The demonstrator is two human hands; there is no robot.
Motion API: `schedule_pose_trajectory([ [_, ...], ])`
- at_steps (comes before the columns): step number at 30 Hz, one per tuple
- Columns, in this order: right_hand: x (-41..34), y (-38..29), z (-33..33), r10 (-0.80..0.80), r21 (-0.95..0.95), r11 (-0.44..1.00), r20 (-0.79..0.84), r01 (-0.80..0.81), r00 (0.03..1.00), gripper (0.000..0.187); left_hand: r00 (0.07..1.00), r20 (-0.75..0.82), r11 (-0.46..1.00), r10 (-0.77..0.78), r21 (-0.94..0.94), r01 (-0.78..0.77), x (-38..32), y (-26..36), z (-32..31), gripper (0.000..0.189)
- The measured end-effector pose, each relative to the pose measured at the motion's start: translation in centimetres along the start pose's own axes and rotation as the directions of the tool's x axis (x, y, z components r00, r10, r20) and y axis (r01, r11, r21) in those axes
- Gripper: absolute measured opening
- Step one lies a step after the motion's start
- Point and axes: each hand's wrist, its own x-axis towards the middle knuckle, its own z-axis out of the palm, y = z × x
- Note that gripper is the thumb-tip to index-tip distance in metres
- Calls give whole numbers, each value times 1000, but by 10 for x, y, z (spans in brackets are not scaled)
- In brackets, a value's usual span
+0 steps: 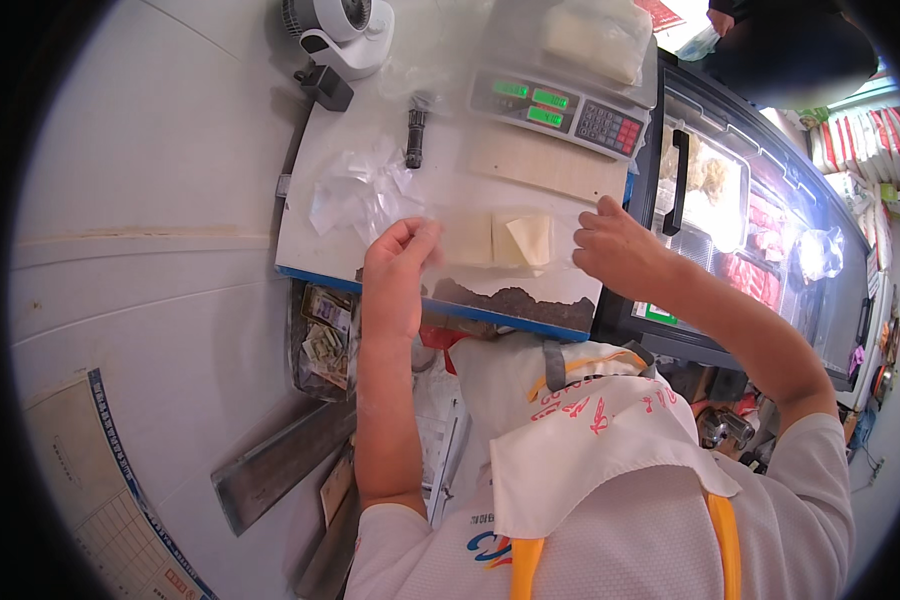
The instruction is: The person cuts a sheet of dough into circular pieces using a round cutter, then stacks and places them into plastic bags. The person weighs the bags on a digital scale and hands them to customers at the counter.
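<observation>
Two flat stacks of pale yellow square sheets, seemingly dough wrappers, lie side by side on the white counter between my hands. The left stack point(466, 240) is hazy under clear plastic. On the right stack point(529, 240) the top sheet has a folded-over corner. A thin clear plastic bag point(564, 232) spreads around both stacks; its edges are hard to make out. My left hand point(397, 259) is at the left side, thumb and forefinger pinched on the film, slightly blurred. At the opposite side my right hand point(619, 247) has its fingers curled closed at the film's edge.
A digital scale point(559, 112) bearing a bagged pale block point(596, 45) stands beyond a wooden board point(547, 161). Loose plastic bags point(364, 191), a black flashlight point(415, 139) and a white fan point(349, 34) are leftward. A glass display fridge point(757, 225) adjoins the counter; a person point(787, 52) stands behind it.
</observation>
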Motion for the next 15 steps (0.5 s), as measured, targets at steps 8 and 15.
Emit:
schedule_pose_trajectory([
  [8,31,-31,-26,-28,387,918,-146,83,989,11,998,-55,1000,-6,23,8,-12,-1,7,23],
  [15,101,-55,59,273,699,715,-252,-20,928,37,992,-71,995,101,14,-100,-8,-5,23,22],
])
